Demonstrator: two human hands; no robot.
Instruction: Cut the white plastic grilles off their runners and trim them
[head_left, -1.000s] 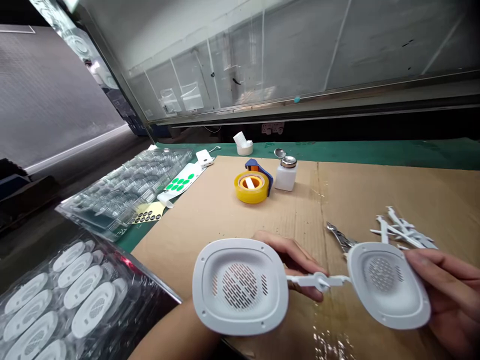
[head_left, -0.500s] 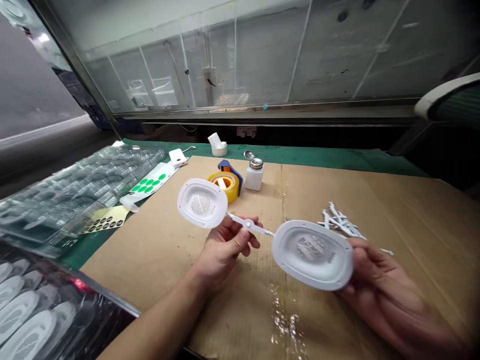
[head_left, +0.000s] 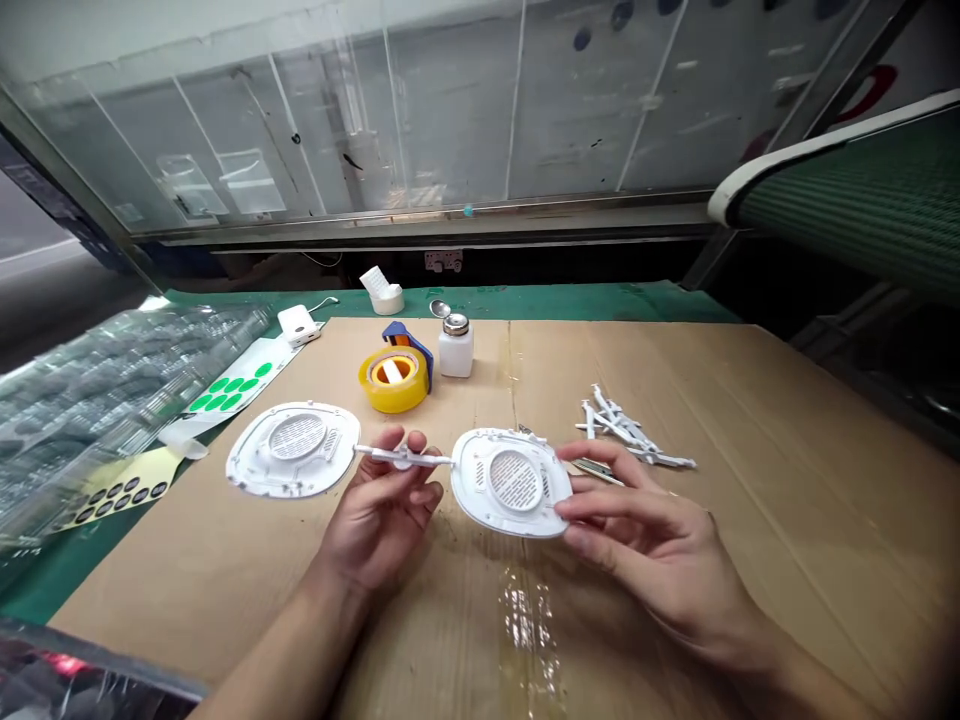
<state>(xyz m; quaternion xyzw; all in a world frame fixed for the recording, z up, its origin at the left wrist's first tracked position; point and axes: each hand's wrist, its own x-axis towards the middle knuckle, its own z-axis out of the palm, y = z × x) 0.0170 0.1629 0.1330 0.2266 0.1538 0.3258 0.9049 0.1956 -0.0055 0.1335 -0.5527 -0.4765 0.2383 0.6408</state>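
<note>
Two white rounded plastic covers, the left cover [head_left: 259, 470] and the right cover [head_left: 469, 490], are joined by a thin white connecting strip [head_left: 403, 458]. My left hand [head_left: 386, 515] pinches that strip near its middle, fingers behind and thumb in front. With fingers and thumb my right hand [head_left: 645, 530] grips the outer edge of the right cover. Both covers show a round slotted grille on the side turned up. Beyond my right hand lies a pile of loose white plastic strips [head_left: 619, 425] on the cardboard. A small thin metallic-looking tool [head_left: 598, 470] is partly hidden behind my right fingers.
A roll of yellow tape [head_left: 379, 390] with a blue cutter and a white pump bottle [head_left: 456, 355] stand behind the covers. Sticker sheets [head_left: 232, 385] and clear plastic trays [head_left: 97, 400] lie left. A green conveyor belt [head_left: 862, 200] is at upper right. Cardboard [head_left: 712, 390] covers the table.
The joined covers have been turned over, from their smooth hollow side to the side with raised grilles and ribs. They have moved left in view, and the camera has swung right.
</note>
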